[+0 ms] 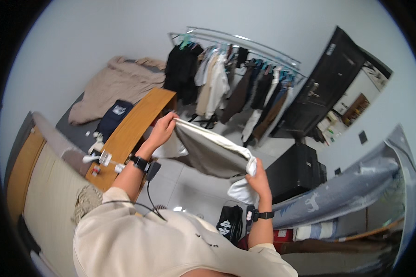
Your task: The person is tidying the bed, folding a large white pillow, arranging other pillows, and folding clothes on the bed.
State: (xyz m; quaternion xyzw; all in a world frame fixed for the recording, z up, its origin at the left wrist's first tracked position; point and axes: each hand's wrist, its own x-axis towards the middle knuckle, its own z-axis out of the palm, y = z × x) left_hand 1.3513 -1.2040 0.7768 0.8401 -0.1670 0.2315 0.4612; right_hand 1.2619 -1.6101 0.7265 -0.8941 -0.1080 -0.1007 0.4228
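A piece of cloth, grey-brown in the middle with a white edge [210,154], hangs stretched between my two hands above the tiled floor. It looks like a garment, but its exact kind I cannot make out. My left hand [162,129] is closed on its upper left corner. Lower and to the right, my right hand [260,179] grips the other end, where white fabric bunches and droops below the fingers. The cloth sags a little between them. Both wrists wear black straps.
A wooden desk [145,108] with small items stands to the left, beside a bed with a beige blanket [120,87]. Ahead is a clothes rack [245,39] full of garments. To the right are a dark door [321,83], a black case [293,168], a blue-grey curtain [328,194] and a black bag [230,220].
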